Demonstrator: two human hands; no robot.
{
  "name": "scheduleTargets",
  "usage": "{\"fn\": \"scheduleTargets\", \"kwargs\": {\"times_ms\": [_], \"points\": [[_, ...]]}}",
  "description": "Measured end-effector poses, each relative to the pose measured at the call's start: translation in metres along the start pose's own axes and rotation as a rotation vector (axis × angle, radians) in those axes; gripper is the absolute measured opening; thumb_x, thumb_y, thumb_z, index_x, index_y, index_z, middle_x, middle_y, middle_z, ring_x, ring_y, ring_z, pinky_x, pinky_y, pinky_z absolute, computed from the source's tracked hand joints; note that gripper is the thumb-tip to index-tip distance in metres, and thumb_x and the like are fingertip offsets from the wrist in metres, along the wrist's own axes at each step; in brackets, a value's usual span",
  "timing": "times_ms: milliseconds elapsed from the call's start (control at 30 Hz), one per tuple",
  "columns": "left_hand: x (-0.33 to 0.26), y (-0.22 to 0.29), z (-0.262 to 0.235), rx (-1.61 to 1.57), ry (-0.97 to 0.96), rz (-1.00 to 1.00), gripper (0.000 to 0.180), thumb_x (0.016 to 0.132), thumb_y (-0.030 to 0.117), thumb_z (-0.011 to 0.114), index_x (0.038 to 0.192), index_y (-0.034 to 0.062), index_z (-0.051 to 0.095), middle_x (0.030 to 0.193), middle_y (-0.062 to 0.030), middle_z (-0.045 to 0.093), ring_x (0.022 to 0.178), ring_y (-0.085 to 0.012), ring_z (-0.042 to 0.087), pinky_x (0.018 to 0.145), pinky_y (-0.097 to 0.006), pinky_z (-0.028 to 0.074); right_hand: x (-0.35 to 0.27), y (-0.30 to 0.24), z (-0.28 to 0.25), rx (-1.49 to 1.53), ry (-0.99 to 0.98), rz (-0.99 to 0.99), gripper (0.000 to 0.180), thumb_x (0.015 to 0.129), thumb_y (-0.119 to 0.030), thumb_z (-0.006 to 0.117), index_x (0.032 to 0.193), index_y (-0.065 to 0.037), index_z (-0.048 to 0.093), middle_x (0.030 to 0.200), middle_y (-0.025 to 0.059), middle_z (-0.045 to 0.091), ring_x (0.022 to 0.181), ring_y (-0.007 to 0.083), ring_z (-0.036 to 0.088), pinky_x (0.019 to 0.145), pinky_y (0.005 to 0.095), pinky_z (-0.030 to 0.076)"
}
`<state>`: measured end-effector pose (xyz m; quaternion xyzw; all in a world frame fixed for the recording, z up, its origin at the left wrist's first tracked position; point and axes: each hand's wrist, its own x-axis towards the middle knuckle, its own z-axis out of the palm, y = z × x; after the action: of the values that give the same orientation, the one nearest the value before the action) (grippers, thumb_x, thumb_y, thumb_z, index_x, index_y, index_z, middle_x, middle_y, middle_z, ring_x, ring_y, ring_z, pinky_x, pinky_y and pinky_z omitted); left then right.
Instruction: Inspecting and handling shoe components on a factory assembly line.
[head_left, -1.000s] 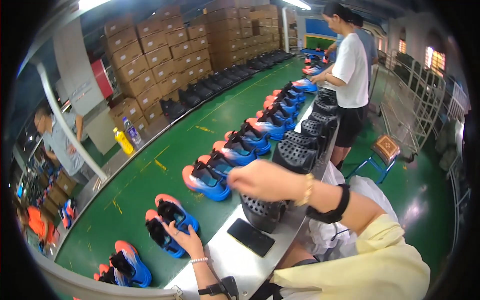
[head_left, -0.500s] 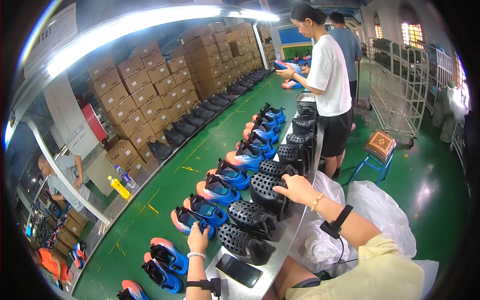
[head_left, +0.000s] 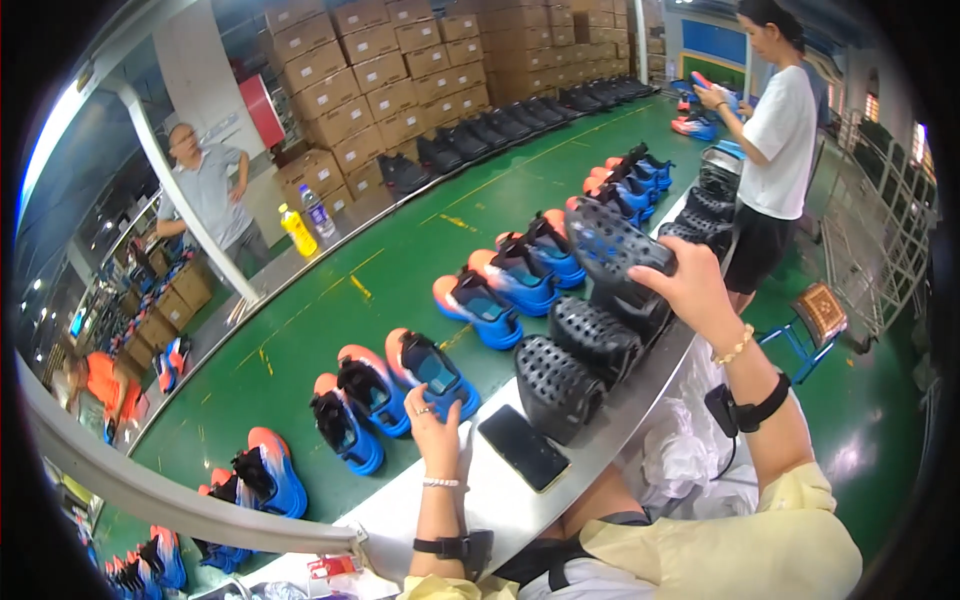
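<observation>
In my right hand (head_left: 690, 285) is a black perforated shoe-shaped form (head_left: 605, 240), lifted and tilted above the row, its holed face toward the bench. My fingers grip its rear end. Two more such forms (head_left: 555, 385) stand below it on the bench's metal edge. My left hand (head_left: 435, 435), thumb and fingers apart, is at the heel of a blue and orange sports shoe (head_left: 430, 365); whether it touches is unclear. Two matching shoes (head_left: 370, 385) stand just left of that one. More such shoes (head_left: 515, 270) form a line to the right.
A phone (head_left: 522, 447) lies on the near metal edge. A white metal post (head_left: 160, 480) crosses at lower left. Yellow (head_left: 297, 230) and purple-labelled (head_left: 318, 213) bottles stand beyond the green belt (head_left: 300, 300). A person in white (head_left: 780, 130) handles a shoe at the far right.
My view has turned left. My right hand has raised a black form from the row. One shoe now stands closer to the pair on its left, with my left hand still at its heel.
</observation>
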<state>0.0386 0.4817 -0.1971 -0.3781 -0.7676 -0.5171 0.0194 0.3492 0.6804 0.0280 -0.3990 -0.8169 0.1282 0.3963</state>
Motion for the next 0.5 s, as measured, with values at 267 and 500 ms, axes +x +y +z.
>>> {"fn": "scheduleTargets", "kwargs": {"times_ms": [267,500], "points": [[-0.013,-0.035,-0.002,-0.168,0.030,-0.114,0.080,0.075,0.013,0.081,0.140,0.0013,0.035,0.136,-0.0230,0.047,0.122,-0.0390,0.052,0.103,-0.041,0.041,0.007,-0.164,0.167,0.046,-0.934,-0.064,0.052,0.074,-0.036,0.081,0.075,0.013,0.065,0.068,0.0243,0.067,0.059,0.0317,0.070,0.055,0.0378,0.057],[-0.006,-0.044,-0.002,-0.141,0.094,-0.101,0.080,0.076,0.008,0.080,0.140,0.0054,0.032,0.139,-0.0211,0.043,0.123,-0.0376,0.052,0.103,-0.043,0.044,-0.004,-0.169,0.306,-0.219,-0.824,-0.120,0.040,0.077,-0.037,0.079,0.092,0.000,0.075,0.085,0.0169,0.073,0.076,0.0276,0.073,0.072,0.0379,0.060]]}}
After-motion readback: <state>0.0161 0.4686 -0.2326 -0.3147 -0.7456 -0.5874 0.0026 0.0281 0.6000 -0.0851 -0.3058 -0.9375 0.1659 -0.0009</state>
